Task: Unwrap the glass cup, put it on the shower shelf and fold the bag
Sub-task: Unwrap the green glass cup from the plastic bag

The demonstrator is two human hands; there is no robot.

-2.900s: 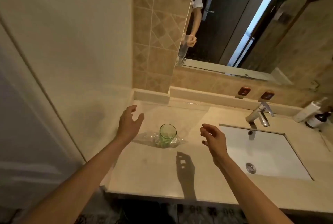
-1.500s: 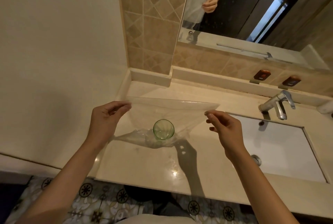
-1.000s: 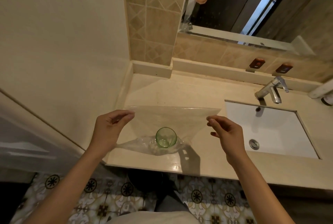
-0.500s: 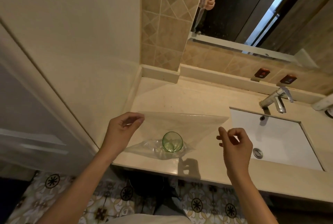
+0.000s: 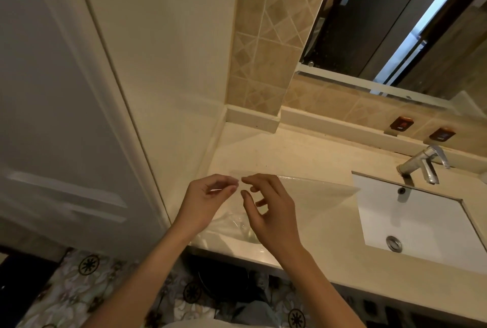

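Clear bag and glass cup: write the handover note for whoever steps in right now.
Left hand: pinches the top edge of the clear bag.
Right hand: fingers curled beside the left; whether it grips the edge cannot be told.
Glass cup: mostly hidden behind the right hand, on the counter near its front edge, beside the sink, with the bag's crumpled lower part around it.
Done: bag opened upward.
Left: take the cup clear of the bag, put it on the shower shelf (not in view), fold the bag.

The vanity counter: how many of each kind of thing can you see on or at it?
Hands: 2, left hand and right hand
Clear plastic bag: 1
Green glass cup: 1, mostly hidden
Faucet: 1
Sink basin: 1
Total: 6
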